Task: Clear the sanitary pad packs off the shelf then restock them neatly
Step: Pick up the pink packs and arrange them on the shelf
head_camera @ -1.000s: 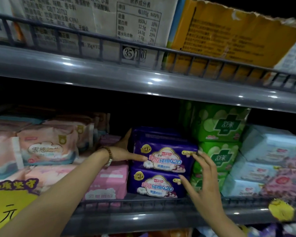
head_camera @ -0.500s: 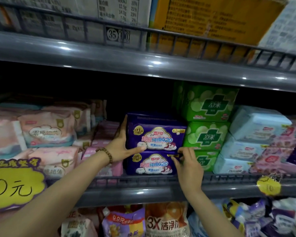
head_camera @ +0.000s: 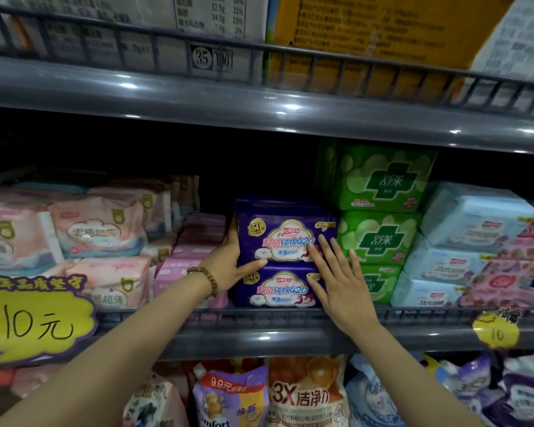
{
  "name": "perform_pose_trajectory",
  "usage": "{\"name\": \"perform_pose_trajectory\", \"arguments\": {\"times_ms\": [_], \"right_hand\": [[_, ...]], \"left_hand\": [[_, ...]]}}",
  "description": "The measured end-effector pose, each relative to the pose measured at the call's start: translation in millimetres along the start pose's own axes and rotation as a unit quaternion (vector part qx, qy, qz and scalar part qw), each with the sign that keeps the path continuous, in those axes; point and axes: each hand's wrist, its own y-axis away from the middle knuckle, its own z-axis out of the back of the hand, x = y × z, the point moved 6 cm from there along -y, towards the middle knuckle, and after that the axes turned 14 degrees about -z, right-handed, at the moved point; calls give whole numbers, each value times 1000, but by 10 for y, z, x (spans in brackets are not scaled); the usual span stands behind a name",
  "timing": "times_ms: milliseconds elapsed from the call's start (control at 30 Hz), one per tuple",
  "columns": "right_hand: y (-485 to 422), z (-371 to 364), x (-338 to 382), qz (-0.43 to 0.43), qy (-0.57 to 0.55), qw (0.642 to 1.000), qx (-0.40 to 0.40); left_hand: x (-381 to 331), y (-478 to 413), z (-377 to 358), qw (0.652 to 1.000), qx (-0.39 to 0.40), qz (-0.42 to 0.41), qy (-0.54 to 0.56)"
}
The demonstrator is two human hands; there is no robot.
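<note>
Here the left hand (head_camera: 228, 265) clasps the upper purple pack (head_camera: 282, 231), right hand (head_camera: 337, 280) flat on its front.

Both bare forearms reach up, the left from 7 o'clock, the right from 5 o'clock. The left hand (head_camera: 228, 266) clasps the upper purple pack (head_camera: 284, 238) at its 9 o'clock side, thumb across the front. The right hand (head_camera: 341, 283) lies flat, fingers (head_camera: 326, 252) straight and spread.

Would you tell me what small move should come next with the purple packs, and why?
Probably a gentle push to square the stack: the right hand lies flat-fingered across both fronts, while the left hand grips the left side of the upper purple pack, stacked on the lower purple pack.
</note>
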Motion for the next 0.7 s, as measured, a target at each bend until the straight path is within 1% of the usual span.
{"name": "perform_pose_trajectory", "arguments": {"times_ms": [100,167,200,267,367,433,533,633,700], "right_hand": [[101,109,13,26,-23,998,-44],[208,177,16,62,-36,995,-64],[265,167,6,85,-36,994,-56],[368,70,-35,119,-25,993,1],[415,-125,-135,102,-3,989,105],[403,-163,-157,83,-1,987,137],[406,-92,-104,69,-32,988,137],[403,20,-32,51,-88,989,110],[342,37,1,51,-87,990,95]], "left_hand": [[19,-4,37,1000,-10,7,-10],[7,1,48,1000,-2,5,-15],[-1,0,49,1000,2,2,-19],[0,-6,50,999,-1,-4,-33],[29,-33,49,999,-14,1,-38],[59,-34,46,999,-17,13,-37],[93,-34,56,999,-15,29,-22],[86,-63,63,998,-25,41,27],[70,-89,69,997,-25,46,48]]}}
